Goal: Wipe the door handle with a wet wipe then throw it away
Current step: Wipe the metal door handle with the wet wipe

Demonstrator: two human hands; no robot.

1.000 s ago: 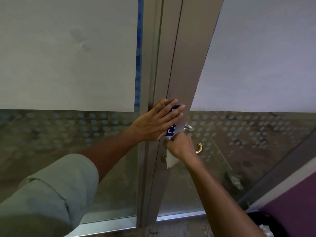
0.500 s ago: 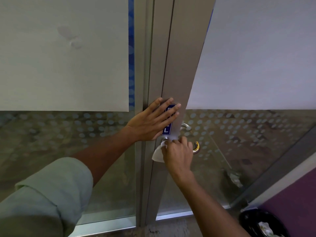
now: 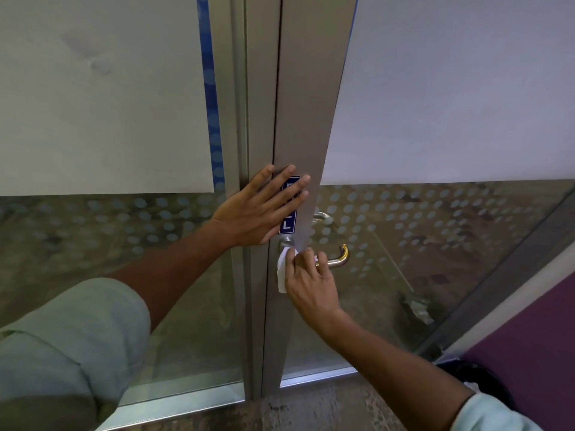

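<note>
Wiping the handle's base

Your left hand (image 3: 259, 209) lies flat, bracing the door frame (image 3: 308, 119); your right hand (image 3: 311, 283) pinches the wet wipe (image 3: 282, 269) against the door handle (image 3: 334, 259), bin (image 3: 479, 377) at 4 o'clock.

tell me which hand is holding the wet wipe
The right hand pinches the wet wipe at the door handle; the left hand lies flat, empty.

Wet wipe on the door handle

Crumpled white wet wipe (image 3: 282, 269) pinched in the right hand (image 3: 311, 286), pressed to the base of the curved, shiny metal door handle (image 3: 337, 259), just below the left hand (image 3: 258, 213).
</note>
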